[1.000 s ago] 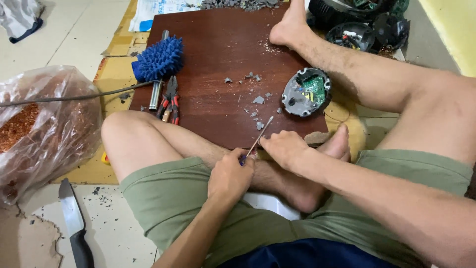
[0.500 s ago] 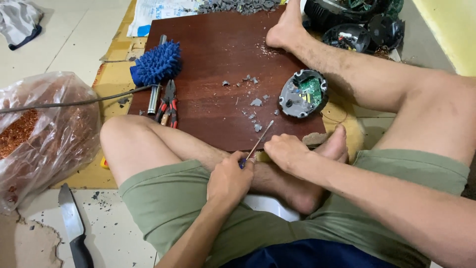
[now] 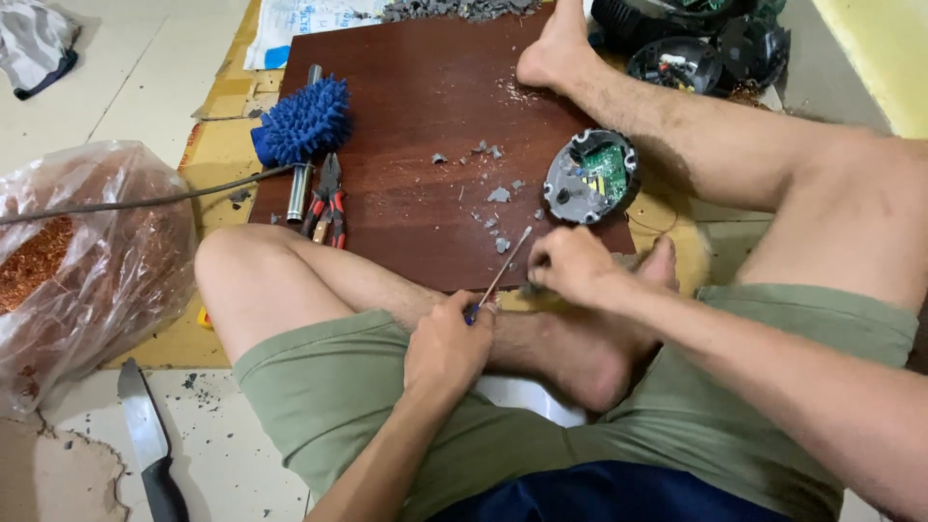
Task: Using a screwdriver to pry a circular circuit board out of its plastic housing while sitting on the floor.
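I sit cross-legged on the floor behind a dark brown wooden board (image 3: 416, 116). My left hand (image 3: 447, 340) grips a thin screwdriver (image 3: 504, 268) by its handle, the shaft pointing up and right. My right hand (image 3: 570, 266) is closed at the board's near edge, just right of the screwdriver tip; what it pinches is hidden. A round grey housing with a green circuit board (image 3: 592, 178) lies on the board just beyond my right hand. Small grey plastic fragments (image 3: 498, 195) are scattered on the board.
Red-handled pliers (image 3: 326, 201), a metal tube (image 3: 301, 179) and a blue fluffy brush (image 3: 304, 121) lie at the board's left. A clear bag of copper wire (image 3: 72, 256) stands far left, a knife (image 3: 150, 449) lies on the tiles. Dark device housings (image 3: 691, 43) sit top right.
Both hands keep nearly the same pose with the screwdriver between them. The view has shifted slightly upward and left.
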